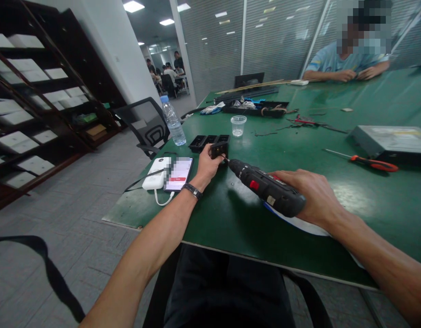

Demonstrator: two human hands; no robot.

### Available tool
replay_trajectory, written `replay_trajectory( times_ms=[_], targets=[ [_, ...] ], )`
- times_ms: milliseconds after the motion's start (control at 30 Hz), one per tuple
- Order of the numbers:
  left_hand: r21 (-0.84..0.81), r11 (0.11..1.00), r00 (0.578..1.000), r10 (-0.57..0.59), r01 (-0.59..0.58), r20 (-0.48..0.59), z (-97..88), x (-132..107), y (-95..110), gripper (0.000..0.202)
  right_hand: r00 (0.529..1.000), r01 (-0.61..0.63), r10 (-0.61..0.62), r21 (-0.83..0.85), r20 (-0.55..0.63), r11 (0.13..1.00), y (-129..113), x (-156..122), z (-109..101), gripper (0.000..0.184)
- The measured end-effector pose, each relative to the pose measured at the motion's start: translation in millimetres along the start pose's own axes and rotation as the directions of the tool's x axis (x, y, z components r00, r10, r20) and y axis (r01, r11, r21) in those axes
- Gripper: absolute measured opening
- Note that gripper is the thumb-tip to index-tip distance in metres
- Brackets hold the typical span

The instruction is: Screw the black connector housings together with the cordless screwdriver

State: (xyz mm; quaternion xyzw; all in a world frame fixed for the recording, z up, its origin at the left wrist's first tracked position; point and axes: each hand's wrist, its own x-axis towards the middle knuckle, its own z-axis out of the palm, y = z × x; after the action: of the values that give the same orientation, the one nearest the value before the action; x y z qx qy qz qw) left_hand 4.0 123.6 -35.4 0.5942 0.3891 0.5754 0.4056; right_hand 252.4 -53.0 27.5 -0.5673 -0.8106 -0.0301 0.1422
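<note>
The left hand [206,167] is pinching a boxy black plastic part [218,149] in its fingers just right of the phone [179,173]; the right hand [313,195] is gripping a matte black drill [265,186], its thin bit barely showing.

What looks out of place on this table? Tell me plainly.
Nothing spilled or broken. Wire scraps lie strewn on the green table beyond the plastic cup, and the power bank and phone sit close to the table's edge.

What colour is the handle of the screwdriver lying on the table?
The screwdriver handle is orange-red; head view.
</note>
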Motion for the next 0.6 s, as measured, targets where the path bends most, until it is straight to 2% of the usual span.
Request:
replay_trajectory(
  times_ms=[600],
  targets=[
    [-0.055,0.996,0.997,-0.070,0.069,-0.018,0.5,-2.2,2.0,0.036,0.996,0.089,-0.089,0.015,-0.023,0.996,-3.1,2.2,5.5,0.033]
  ],
)
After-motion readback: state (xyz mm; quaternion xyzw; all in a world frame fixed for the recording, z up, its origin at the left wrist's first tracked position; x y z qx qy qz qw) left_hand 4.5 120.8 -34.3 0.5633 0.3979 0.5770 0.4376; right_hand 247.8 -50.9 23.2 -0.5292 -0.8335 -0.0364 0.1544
